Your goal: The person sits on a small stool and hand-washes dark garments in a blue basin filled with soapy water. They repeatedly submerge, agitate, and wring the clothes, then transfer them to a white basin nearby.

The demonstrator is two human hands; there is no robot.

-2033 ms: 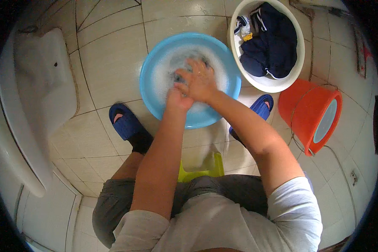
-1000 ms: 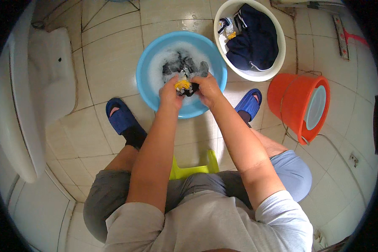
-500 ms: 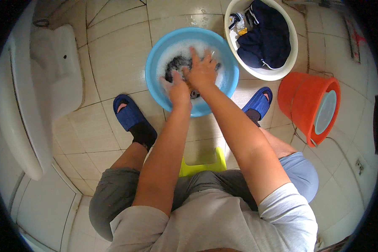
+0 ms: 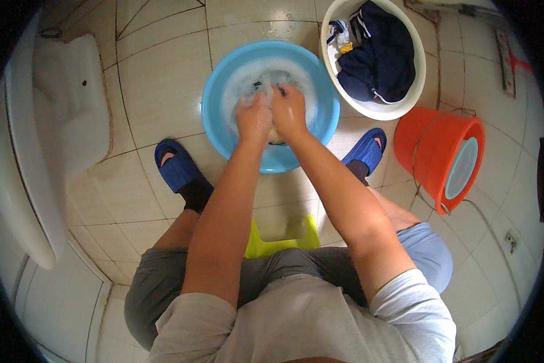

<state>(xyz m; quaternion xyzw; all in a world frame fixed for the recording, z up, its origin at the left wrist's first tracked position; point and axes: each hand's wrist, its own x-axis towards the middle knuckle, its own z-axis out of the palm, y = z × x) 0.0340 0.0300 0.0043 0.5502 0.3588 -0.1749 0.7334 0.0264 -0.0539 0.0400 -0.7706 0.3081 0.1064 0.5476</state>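
Observation:
A light blue basin (image 4: 210,115) of sudsy water stands on the floor between my feet. Both hands are in it, side by side and closed. My left hand (image 4: 254,118) is curled at the left of the middle, wet with foam. Close beside it, my right hand (image 4: 289,112) is bunched the same way. Bits of a dark wet cloth (image 4: 282,91) show at the fingers; suds and the hands hide most of it. A small yellowish patch (image 4: 276,135) shows in the water below the wrists.
A cream basin (image 4: 421,66) holding dark navy clothes (image 4: 390,51) touches the blue basin's right side. An orange bucket (image 4: 426,151) with a pale blue inside stands at right. Blue slippers (image 4: 184,169) are on my feet. A yellow-green stool (image 4: 284,245) is under me; a white ceramic fixture (image 4: 72,103) stands at left.
My spread fingers have closed, and the two hands have come together over the cloth. Much less of the dark cloth shows above the suds now.

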